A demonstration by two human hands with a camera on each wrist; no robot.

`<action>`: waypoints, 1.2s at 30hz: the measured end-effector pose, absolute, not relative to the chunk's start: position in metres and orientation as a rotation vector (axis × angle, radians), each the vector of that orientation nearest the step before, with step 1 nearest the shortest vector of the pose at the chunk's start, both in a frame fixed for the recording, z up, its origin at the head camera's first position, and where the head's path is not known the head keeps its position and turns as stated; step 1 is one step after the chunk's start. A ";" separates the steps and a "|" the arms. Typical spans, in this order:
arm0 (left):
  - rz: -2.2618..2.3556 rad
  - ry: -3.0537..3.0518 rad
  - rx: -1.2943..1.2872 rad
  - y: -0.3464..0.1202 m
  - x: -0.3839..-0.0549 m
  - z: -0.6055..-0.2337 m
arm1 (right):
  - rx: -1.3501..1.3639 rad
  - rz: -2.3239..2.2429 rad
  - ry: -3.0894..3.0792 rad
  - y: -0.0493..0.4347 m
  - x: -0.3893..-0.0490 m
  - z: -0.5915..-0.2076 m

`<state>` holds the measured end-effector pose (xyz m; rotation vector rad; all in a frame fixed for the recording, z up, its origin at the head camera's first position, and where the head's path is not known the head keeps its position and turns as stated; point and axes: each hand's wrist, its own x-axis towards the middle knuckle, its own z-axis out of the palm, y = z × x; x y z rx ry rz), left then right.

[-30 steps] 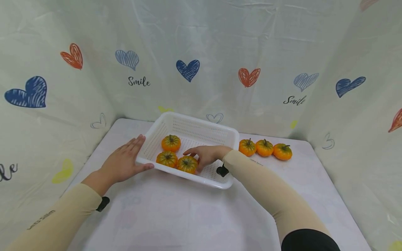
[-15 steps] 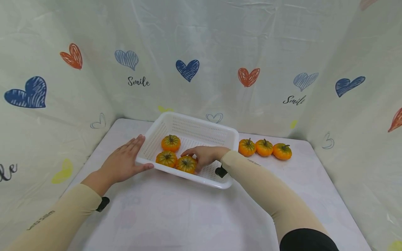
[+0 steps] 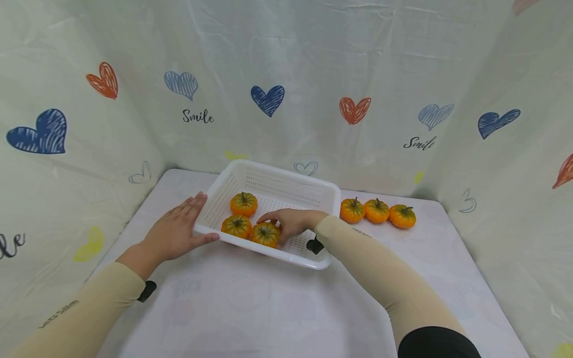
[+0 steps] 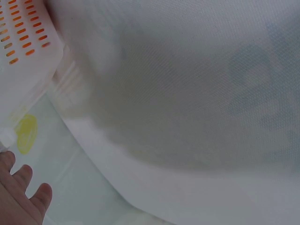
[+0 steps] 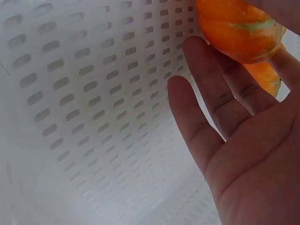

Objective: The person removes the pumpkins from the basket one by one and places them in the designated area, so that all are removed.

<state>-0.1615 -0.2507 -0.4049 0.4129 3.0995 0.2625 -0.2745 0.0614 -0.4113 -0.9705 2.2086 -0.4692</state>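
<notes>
Right fingers (image 5: 213, 84) curved round pumpkin (image 3: 264, 235) | left fingers (image 3: 192, 204) straight, touching basket (image 3: 286, 186)

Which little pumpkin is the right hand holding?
The rightmost pumpkin inside the white basket. The right hand curls around it, while the other two inside and the three outside aren't held.

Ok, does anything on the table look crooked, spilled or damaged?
Nothing looks spilled or damaged. Only the basket looks slightly off: it sits at an angle to the back edge of the table. The pumpkins inside look whole, as do the pumpkins outside, lined up to its right.
</notes>
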 end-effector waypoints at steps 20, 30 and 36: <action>0.262 3.101 0.423 -0.248 -0.158 -0.400 | -0.956 -0.492 2.274 0.069 -0.280 -0.398; 0.274 3.101 0.435 -0.247 -0.158 -0.398 | -0.942 -0.587 2.334 0.079 -0.286 -0.372; 0.266 3.098 0.430 -0.247 -0.158 -0.399 | -0.928 -0.655 2.365 0.094 -0.289 -0.361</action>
